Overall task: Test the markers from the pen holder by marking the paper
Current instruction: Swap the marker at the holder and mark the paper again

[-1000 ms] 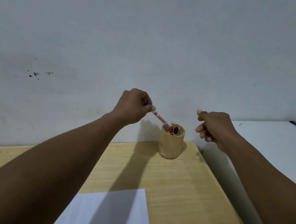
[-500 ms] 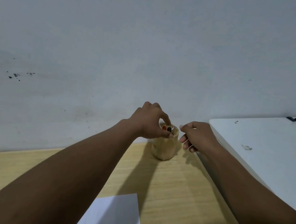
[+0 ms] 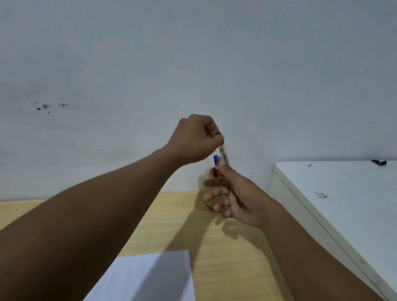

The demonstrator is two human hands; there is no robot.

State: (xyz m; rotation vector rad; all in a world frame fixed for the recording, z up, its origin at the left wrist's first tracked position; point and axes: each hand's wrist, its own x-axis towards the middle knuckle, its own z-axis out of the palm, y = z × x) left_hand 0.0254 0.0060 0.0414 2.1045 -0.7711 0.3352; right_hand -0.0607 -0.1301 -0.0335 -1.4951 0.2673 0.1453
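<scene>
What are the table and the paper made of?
The table looks like pale wood or a wood-look laminate: light grain lines run across its smooth, matte top. The paper looks like plain white sheet paper, thin, flat and matte.

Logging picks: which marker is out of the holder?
The white marker, black-ended, pinched in the left hand above the pen holder. The blue-ended marker and red marker sit lower, at its mouth.

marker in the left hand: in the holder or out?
Out. The left hand holds the marker tilted, clear above the pen holder, with the right hand pinching its lower end. Cap state: cannot tell.
</scene>
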